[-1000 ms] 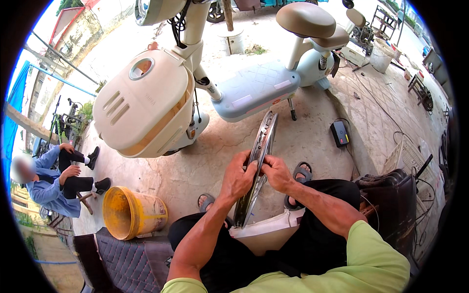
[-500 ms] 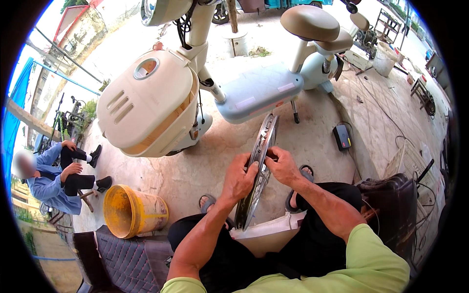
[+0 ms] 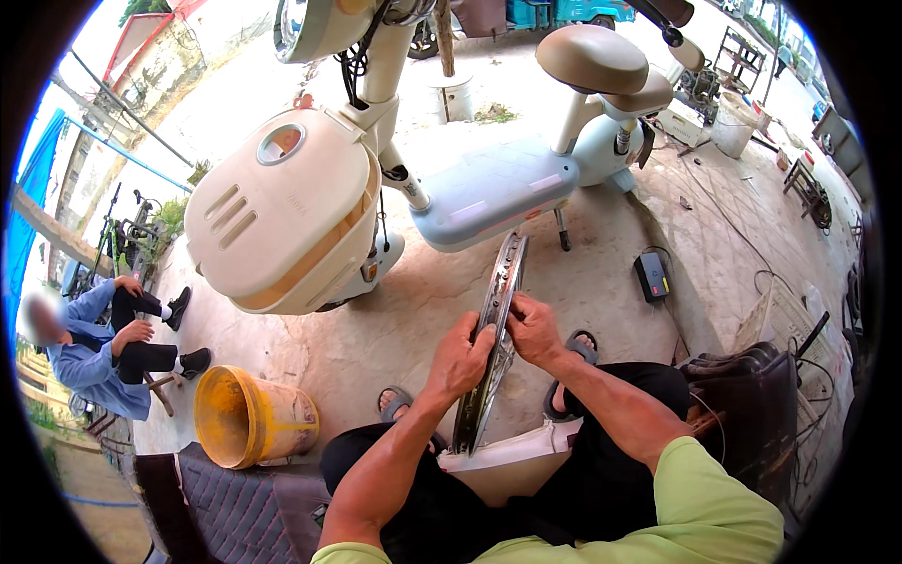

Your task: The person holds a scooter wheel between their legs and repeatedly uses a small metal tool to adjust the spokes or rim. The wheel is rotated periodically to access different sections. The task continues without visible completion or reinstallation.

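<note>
A bare silver wheel rim (image 3: 501,289) stands nearly edge-on between my knees, its top leaning slightly away. My left hand (image 3: 460,359) is closed on the rim's left side, thumb on the edge. My right hand (image 3: 535,331) pinches the opposite side a little higher, fingers bent inward. Its fingertips are partly hidden by the rim, so I cannot make out whether they also hold something small. The rim's lower end reaches a whitish, box-like thing (image 3: 512,465) between my legs.
An electric scooter with a pale blue footboard (image 3: 498,202) and a cream front basket (image 3: 282,221) stands ahead. A yellow bucket (image 3: 299,421) lies tipped at left, near a seated person (image 3: 94,352). A black charger-like box (image 3: 650,275) and cables are at right.
The whole view has shifted slightly, with the scooter lower in it. Both hands still grip the rim, which now shows a bit more edge-on; the right hand sits slightly closer to it.
</note>
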{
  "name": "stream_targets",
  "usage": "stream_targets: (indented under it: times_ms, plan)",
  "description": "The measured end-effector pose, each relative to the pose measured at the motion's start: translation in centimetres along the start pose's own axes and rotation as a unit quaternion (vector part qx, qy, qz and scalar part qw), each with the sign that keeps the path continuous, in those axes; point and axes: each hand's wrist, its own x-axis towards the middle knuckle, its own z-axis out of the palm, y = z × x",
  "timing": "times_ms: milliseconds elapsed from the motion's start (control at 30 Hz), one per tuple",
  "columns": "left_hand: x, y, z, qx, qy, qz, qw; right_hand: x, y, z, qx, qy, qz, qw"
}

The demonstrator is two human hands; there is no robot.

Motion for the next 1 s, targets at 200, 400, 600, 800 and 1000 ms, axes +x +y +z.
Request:
stream_targets:
  times_ms: [200, 400, 600, 800, 1000]
  plan:
    - [-0.3, 0.4, 0.2, 0.014, 0.010, 0.011, 1.000, 0.0, 1.0, 0.0, -0.041, 0.015, -0.055, 0.998]
    - [-0.1, 0.2, 0.0, 0.025, 0.009, 0.009, 1.000, 0.3, 0.2, 0.0, -0.074, 0.018, -0.086, 0.993]
    - [-0.2, -0.3, 0.6, 0.002, 0.071, 0.034, 0.997, 0.1, 0.5, 0.4, -0.059, 0.007, -0.087, 0.994]
    - [0.4, -0.9, -0.2, 0.005, 0.113, 0.066, 0.991, -1.2, -1.9, 1.0, -0.020, -0.064, -0.058, 0.996]
    - [1.0, -1.8, -0.4, -0.012, 0.075, 0.043, 0.996, -1.2, -1.3, 1.1, -0.057, -0.075, -0.106, 0.990]
